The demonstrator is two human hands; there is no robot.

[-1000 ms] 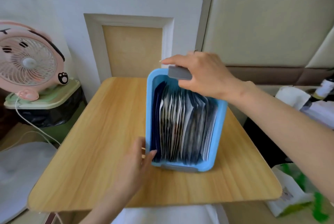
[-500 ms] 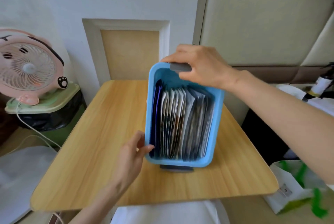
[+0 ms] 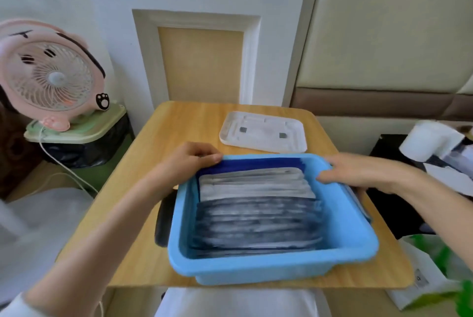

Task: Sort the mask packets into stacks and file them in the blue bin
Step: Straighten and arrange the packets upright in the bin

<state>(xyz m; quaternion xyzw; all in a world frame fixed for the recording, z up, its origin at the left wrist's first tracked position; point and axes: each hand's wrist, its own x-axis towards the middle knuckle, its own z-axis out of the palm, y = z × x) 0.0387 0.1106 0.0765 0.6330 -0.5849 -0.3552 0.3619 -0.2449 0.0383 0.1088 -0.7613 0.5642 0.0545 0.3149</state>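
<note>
Since a second ago the blue bin [image 3: 271, 265] has turned from lengthwise to broadside across the wooden table [image 3: 143, 188], and a white lid [image 3: 263, 134], not seen before, now lies flat on the table just behind the bin. The hands have shifted too: earlier the left was at the bin's near corner and the right over its far end. To the left of the bin, off the table, a round pink fan [image 3: 48, 76] with a ribbed grille stands on a pale green lidded container [image 3: 76, 132], its white cord trailing down. The left hand [image 3: 189, 160] rests on the bin's far left corner, fingers curled over the rim and the edge of a dark blue packet; how firmly it grips cannot be told. A dark handle [image 3: 163, 224] juts from the bin's left side. The bin is smooth plastic, rectangular with rounded corners, and the mask packets [image 3: 256, 209] stand filed on edge inside, dark blue at the back, then silvery, then dark grey, blurred. The right hand [image 3: 358, 173] holds the far right rim, thumb inside, fingers outside. Right of the bin, off the table, lie a white roll [image 3: 430, 140] and a green-and-white bag [image 3: 435, 278].
</note>
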